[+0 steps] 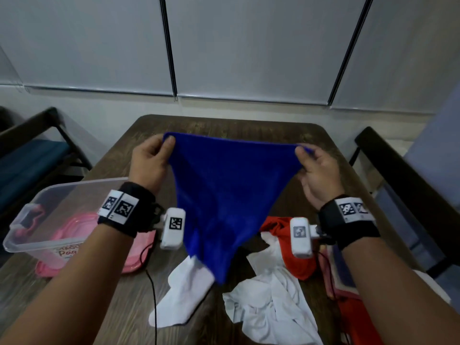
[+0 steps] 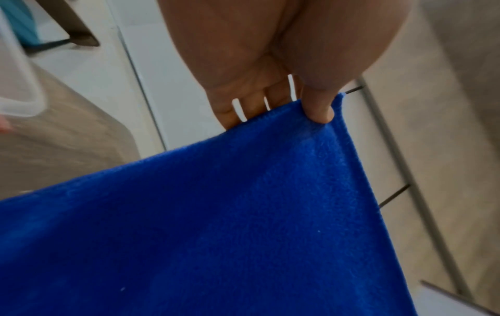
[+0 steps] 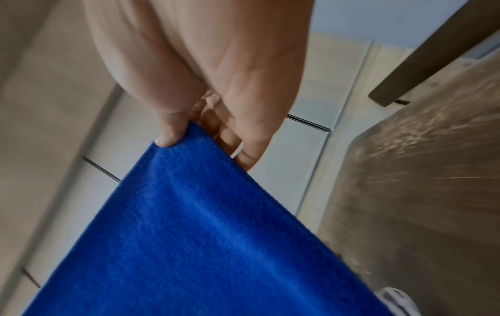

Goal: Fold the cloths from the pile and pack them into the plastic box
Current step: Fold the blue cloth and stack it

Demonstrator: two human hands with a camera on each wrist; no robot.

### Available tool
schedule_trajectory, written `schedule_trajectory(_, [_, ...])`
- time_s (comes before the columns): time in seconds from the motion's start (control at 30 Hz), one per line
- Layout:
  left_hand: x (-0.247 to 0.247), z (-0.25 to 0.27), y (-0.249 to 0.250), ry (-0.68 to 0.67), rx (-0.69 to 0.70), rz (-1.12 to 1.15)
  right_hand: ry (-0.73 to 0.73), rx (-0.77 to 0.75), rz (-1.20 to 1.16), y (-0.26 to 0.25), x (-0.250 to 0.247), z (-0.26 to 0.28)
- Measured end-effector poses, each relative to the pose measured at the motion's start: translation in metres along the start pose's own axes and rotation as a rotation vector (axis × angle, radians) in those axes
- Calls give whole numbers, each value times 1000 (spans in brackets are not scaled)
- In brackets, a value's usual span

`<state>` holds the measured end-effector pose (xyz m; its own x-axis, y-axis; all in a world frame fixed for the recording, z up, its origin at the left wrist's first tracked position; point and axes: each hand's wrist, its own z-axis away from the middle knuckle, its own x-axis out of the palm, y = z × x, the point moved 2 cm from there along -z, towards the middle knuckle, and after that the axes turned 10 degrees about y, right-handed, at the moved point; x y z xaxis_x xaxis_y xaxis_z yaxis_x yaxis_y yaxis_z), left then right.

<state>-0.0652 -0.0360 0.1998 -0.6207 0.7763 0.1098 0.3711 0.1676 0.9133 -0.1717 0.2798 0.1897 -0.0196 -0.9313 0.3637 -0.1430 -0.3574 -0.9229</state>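
Observation:
A blue cloth (image 1: 229, 195) hangs spread in the air above the table, held by its two top corners. My left hand (image 1: 149, 160) pinches the left corner between thumb and fingers; in the left wrist view the thumb (image 2: 319, 109) presses on the blue cloth (image 2: 216, 224). My right hand (image 1: 316, 170) pinches the right corner, thumb (image 3: 170, 132) on top of the blue cloth (image 3: 203, 235). The cloth's lower tip dangles over the pile: a white cloth (image 1: 184, 287), a crumpled white cloth (image 1: 271, 302) and a red cloth (image 1: 296, 250). The clear plastic box (image 1: 32, 227) stands at the left.
A pink lid (image 1: 89, 255) lies under the box. The brown wooden table (image 1: 236, 128) ends at a white wall. Dark chairs stand at the left (image 1: 37, 145) and right (image 1: 403, 175). More red and pink cloths (image 1: 348, 290) lie under my right forearm. A black cable (image 1: 153, 290) runs across the table.

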Motion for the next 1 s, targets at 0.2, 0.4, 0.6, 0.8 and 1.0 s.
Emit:
schedule_trajectory(0.2, [-11,11,35,-78,63,117,-174,-28,-99,-39,3,15])
schedule_trajectory(0.4, [-38,87,-54,-246,-320,41,-229,299,168,32,-37,67])
schedule_trajectory(0.6, [-90,206,-153,-523,-832,-213,-496,747,686,124,-120,132])
schedule_trajectory(0.8, [-102,246,-152,-609,-962,-265,-522,977,697,152,-145,161])
schedule_trajectory(1.0, [-90,202,-186,-330,-933,-363,-492,917,795,163,-123,121])
